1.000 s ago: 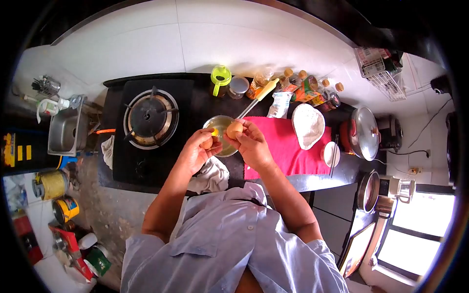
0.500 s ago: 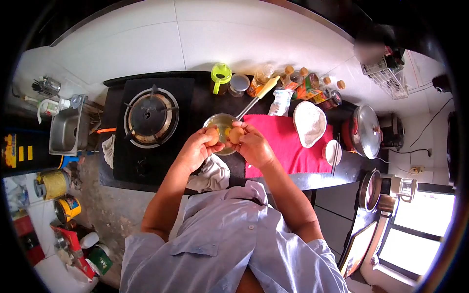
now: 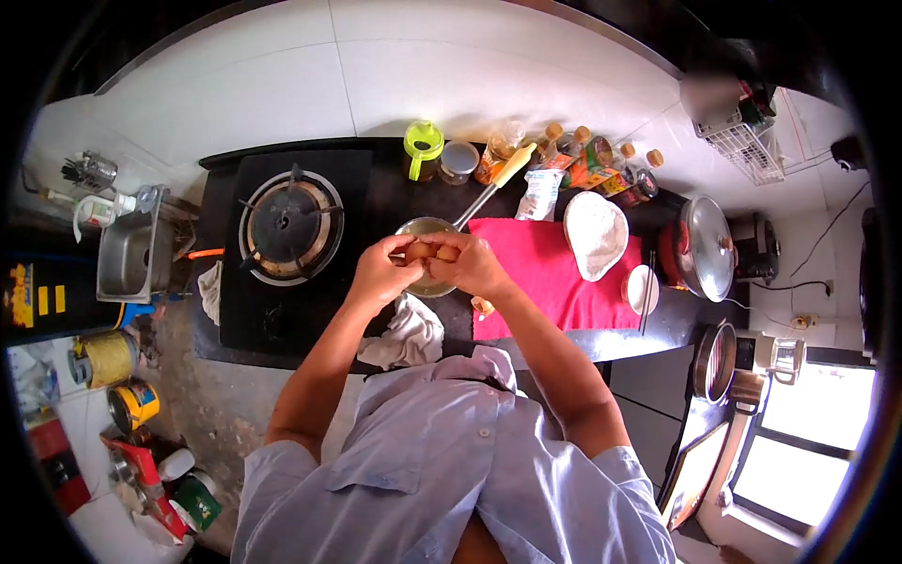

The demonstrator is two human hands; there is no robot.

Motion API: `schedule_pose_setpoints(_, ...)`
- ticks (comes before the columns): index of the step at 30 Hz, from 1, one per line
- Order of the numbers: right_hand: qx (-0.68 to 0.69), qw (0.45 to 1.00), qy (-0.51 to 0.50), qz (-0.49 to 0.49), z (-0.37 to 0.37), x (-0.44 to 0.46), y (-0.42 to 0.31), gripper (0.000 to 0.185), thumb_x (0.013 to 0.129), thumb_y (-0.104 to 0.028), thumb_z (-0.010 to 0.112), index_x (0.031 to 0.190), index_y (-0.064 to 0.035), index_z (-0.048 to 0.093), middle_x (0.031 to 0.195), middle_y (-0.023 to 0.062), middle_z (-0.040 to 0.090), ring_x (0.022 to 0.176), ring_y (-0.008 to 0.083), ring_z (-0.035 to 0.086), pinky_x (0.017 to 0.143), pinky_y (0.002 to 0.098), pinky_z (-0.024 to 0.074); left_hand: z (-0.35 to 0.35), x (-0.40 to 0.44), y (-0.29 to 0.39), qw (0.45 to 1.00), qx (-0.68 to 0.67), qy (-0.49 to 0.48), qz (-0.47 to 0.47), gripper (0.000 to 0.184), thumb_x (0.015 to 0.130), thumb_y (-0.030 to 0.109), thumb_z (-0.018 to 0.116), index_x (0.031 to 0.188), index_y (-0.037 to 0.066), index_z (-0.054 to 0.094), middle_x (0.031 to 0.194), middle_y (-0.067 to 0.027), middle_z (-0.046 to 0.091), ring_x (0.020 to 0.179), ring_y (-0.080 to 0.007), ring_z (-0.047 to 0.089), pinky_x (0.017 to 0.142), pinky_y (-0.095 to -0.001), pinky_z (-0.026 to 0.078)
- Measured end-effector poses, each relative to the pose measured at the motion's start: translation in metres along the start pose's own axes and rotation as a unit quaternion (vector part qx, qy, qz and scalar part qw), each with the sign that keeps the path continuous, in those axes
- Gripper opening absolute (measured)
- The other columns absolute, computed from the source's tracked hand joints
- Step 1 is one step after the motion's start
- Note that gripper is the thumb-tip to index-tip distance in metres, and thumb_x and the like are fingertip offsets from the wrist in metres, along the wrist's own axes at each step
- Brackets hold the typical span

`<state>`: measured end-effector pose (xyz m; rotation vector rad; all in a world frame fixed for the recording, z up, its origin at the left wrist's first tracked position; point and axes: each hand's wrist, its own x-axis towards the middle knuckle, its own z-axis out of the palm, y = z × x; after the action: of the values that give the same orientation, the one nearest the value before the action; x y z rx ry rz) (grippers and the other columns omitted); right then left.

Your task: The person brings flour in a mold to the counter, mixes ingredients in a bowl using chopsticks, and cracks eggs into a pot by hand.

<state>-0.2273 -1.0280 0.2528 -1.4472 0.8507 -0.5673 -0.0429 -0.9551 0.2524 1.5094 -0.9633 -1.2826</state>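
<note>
Both hands meet over a metal pan (image 3: 427, 227) with a long handle (image 3: 513, 167) that ends in a yellow grip. My left hand (image 3: 381, 273) is closed around a brown eggshell (image 3: 420, 250). In my right hand (image 3: 474, 269), pinched close beside it, is another brown eggshell piece (image 3: 448, 253). The fingers cover much of both shells and most of the pan's inside. Below my right wrist, a broken shell piece (image 3: 482, 305) lies on the dark counter by the red cloth (image 3: 536, 282). A crumpled pale rag (image 3: 410, 336) lies below my left hand.
A gas burner (image 3: 291, 226) is on the left, with a sink (image 3: 132, 254) beyond it. Along the wall stand a green-lidded jug (image 3: 423, 146), a jar (image 3: 458, 162) and several bottles. To the right are a white cloth-lined dish (image 3: 596, 235), a bowl (image 3: 639, 289), chopsticks and a lidded pot (image 3: 707, 249).
My hands have come together over the pan, bringing the two shell pieces side by side. The yolk seen between them is now hidden. A shell piece on the counter has come into view.
</note>
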Motion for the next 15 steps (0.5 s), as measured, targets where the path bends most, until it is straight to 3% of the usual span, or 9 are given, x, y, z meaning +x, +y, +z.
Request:
schedule_pose_setpoints(7,-0.043,0.999,0.032,-0.005,0.003,0.008,0.007,0.036,0.083,-0.006,0.074,0.118,0.0017,0.07,0.101,0.0079,0.079,0.09,0.0115,0.072,0.084,0.0289,0.0573,0.003,0.012,0.005,0.989,0.149,-0.009,0.019,0.05,0.081,0.007,0.074,0.129,-0.005,0.067,0.106,-0.0089,0.077,0.089,-0.0076,0.069,0.079,-0.0245,0.055)
schedule_pose_setpoints(15,-0.198,0.977,0.043,-0.066,-0.005,0.008,0.004,0.041,0.08,0.001,0.068,0.12,-0.004,0.071,0.095,0.0142,0.077,0.081,0.0171,0.073,0.081,0.0296,0.0574,0.002,0.023,-0.014,0.96,0.252,-0.029,0.115,0.046,0.079,0.008,0.077,0.123,-0.003,0.069,0.102,-0.0183,0.075,0.09,-0.0199,0.075,0.082,-0.0305,0.058)
